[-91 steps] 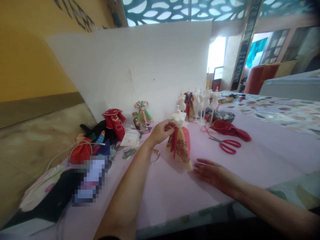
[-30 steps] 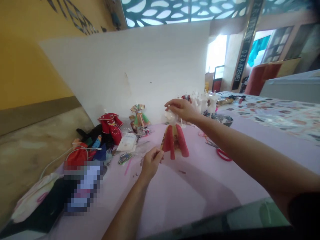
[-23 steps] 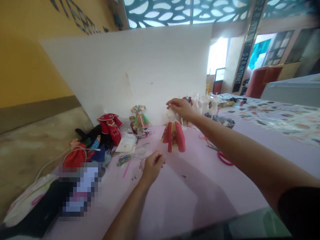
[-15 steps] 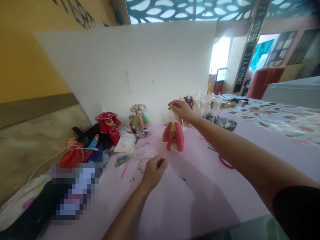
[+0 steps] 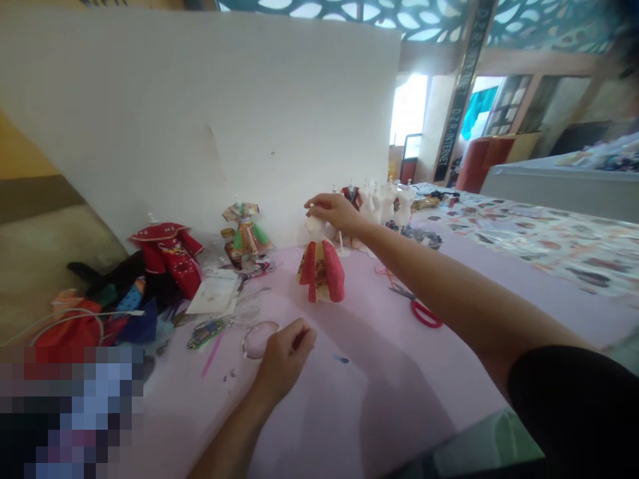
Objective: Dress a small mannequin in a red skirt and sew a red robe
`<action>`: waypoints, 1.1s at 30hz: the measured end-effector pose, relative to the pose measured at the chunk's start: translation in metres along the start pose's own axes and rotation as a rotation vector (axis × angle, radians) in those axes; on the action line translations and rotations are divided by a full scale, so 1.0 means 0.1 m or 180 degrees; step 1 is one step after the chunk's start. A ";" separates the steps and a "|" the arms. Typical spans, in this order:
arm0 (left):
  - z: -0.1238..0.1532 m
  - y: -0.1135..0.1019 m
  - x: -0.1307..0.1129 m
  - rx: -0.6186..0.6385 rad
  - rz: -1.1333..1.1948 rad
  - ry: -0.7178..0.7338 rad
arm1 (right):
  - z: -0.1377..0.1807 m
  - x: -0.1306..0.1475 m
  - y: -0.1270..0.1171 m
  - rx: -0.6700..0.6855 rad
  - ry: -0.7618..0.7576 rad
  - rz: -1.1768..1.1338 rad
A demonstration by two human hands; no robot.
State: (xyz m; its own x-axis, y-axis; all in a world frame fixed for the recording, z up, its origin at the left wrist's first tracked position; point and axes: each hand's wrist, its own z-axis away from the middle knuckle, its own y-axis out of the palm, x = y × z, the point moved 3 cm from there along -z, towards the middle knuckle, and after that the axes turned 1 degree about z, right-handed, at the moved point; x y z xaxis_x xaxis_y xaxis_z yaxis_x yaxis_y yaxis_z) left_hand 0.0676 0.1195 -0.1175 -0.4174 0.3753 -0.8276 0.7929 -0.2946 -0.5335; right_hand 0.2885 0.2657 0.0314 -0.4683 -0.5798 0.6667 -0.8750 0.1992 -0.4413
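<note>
Figure, as I view it remotely: my right hand, fingers clamped on the bare white bust of a miniature dress form at twelve o'clock, red-and-gold skirt already on; my left hand, fingers curled together, beside a clear round disc; undressed white forms at one o'clock.

Miniature red robe and a green-and-gold folded dress stand against a white foam board, bare white dress forms lined up beyond; red-handled scissors lie on the pink table cover, beside a patterned tablecloth.
</note>
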 end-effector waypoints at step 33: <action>-0.01 0.08 0.00 0.0030 -0.0266 0.0146 | 1.83 -1.17 -1.73 0.0259 0.1309 0.2811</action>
State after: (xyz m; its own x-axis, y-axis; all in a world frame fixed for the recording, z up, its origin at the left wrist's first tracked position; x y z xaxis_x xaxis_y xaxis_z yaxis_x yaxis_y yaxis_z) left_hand 0.0739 0.1184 -0.1218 -0.4611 0.4387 -0.7714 0.7517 -0.2688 -0.6022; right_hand 0.5177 0.1549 -0.0799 -0.9709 0.0757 0.2270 -0.1849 0.3652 -0.9124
